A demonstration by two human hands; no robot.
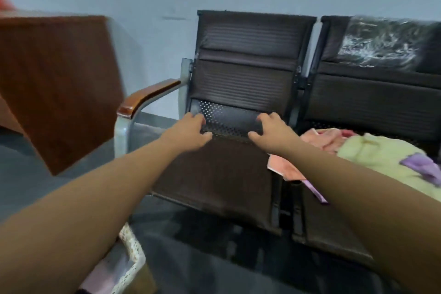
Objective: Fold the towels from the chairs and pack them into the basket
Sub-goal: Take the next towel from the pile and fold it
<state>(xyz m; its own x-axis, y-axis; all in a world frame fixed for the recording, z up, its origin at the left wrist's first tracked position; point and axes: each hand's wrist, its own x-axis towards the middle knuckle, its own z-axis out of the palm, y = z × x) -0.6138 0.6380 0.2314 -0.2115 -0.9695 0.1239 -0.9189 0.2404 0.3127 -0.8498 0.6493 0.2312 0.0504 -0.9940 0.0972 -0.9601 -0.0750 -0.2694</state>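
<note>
Basket (132, 254) holds pinkish cloth (102, 277); left hand (188, 132) and right hand (272, 132) over chair (214, 174), grips loose, empty.

A forearm (71, 210) is hiding most of the white lace-edged basket (133, 260); the frame is cropping the pale yellow towel (381, 160).

Bare left hand (189, 132) (right hand (273, 132) likewise)
</note>
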